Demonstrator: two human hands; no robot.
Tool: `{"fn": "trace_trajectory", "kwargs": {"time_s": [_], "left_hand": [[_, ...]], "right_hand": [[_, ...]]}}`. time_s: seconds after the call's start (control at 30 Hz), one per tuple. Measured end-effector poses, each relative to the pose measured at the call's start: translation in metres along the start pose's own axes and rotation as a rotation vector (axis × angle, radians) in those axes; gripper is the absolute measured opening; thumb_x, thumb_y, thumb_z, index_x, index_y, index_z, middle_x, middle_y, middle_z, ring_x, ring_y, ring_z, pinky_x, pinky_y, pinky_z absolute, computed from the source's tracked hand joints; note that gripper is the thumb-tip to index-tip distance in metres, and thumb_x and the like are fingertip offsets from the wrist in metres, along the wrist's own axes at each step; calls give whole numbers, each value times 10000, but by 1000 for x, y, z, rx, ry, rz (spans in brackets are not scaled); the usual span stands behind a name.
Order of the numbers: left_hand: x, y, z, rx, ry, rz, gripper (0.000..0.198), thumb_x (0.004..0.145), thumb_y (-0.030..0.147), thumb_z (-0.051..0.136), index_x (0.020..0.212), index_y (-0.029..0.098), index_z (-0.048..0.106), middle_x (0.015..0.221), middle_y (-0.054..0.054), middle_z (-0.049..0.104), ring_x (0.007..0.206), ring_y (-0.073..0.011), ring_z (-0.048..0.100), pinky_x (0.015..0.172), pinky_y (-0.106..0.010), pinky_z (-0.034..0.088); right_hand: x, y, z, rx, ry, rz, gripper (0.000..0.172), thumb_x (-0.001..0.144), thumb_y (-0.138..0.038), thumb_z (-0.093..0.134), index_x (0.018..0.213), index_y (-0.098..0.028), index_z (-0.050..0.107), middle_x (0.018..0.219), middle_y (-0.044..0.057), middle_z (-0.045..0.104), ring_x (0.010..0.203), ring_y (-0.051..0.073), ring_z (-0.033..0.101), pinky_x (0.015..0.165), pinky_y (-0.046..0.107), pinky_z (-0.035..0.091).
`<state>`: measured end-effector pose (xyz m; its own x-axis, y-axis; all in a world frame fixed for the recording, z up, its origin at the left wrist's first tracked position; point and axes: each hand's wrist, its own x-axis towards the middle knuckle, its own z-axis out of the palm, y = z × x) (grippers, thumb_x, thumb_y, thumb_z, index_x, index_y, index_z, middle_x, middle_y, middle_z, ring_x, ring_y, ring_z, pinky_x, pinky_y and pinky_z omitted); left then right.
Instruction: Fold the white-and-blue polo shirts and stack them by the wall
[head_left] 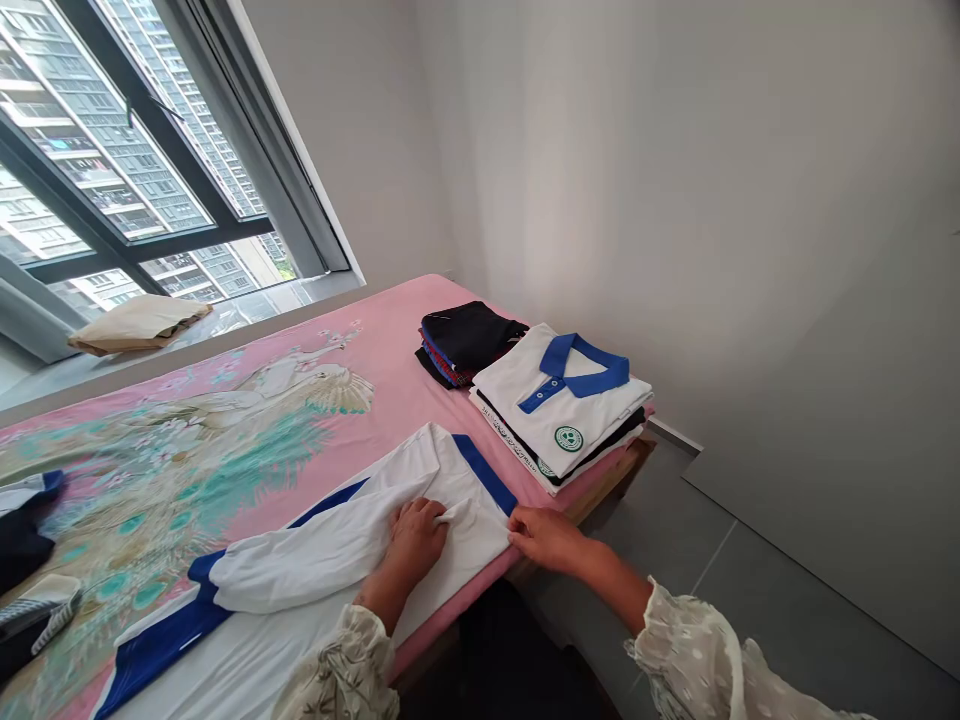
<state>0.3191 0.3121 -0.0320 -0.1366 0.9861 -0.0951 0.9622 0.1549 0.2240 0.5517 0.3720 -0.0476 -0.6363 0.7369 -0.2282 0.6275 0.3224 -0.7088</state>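
A white long-sleeved shirt (pixel 330 560) with blue trim lies spread along the near edge of the bed, one sleeve laid across its body. My left hand (pixel 416 545) is closed on the sleeve fabric, its fingers curled by a small raised fold. At the bed's edge, my right hand (pixel 546 538) pinches the shirt's corner where its blue band (pixel 484 472) ends. Just beyond my hands sits a stack of folded shirts (pixel 562 410), with a white, blue-collared polo shirt with a round green badge on top.
Behind that stack is a pile of dark folded clothes (pixel 469 340). More dark and striped clothing (pixel 34 560) lies at the left on the pink peacock-print bedsheet (pixel 390 350). A beige cushion-like item (pixel 142 322) rests on the window sill. A grey wall (pixel 675 200) borders the bed.
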Motion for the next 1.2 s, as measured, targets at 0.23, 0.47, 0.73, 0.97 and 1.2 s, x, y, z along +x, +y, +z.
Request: {"fn": "trace_trajectory", "kwargs": {"time_s": [0.23, 0.47, 0.73, 0.97, 1.2], "left_hand": [[-51, -55, 6, -137, 605, 21, 216, 880, 310, 449, 1004, 223, 603, 1109, -75, 621, 1089, -230, 548, 991, -429, 405], [-105, -145, -40, -61, 673, -213, 233, 865, 309, 440, 1024, 222, 586, 1069, -61, 651, 1058, -297, 583, 952, -516, 450], [-87, -77, -10, -217, 336, 224, 303, 883, 180, 384, 1071, 239, 615, 1101, -58, 673, 1068, -188, 600, 954, -378, 485], [-16, -30, -15, 5, 52, 262, 374, 733, 129, 428, 1053, 183, 614, 1007, -105, 671, 995, -250, 594, 982, -504, 362], [-9, -46, -27, -14, 14, 261, 227, 796, 189, 362, 822, 217, 586, 762, -20, 649, 814, -176, 582, 989, -435, 324]], "right_hand": [[-22, -18, 20, -79, 322, -228, 171, 884, -198, 414, 912, -197, 582, 845, 57, 639, 825, 196, 581, 740, 310, 416], [-15, -45, 71, -214, 187, -594, 327, 774, -53, 451, 1018, -184, 626, 1084, 99, 623, 1063, 229, 532, 988, 410, 383], [9, -34, 69, -225, 477, -369, 310, 838, -95, 399, 1050, -170, 612, 1055, 110, 615, 1055, 251, 499, 980, 453, 363], [11, -8, 43, 65, 398, -148, 430, 688, -49, 413, 1080, -166, 544, 940, 64, 626, 907, 194, 568, 866, 357, 451], [5, 0, 31, 428, 159, -44, 478, 673, -95, 466, 1140, -193, 503, 1122, 58, 623, 734, 121, 590, 692, 261, 471]]}}
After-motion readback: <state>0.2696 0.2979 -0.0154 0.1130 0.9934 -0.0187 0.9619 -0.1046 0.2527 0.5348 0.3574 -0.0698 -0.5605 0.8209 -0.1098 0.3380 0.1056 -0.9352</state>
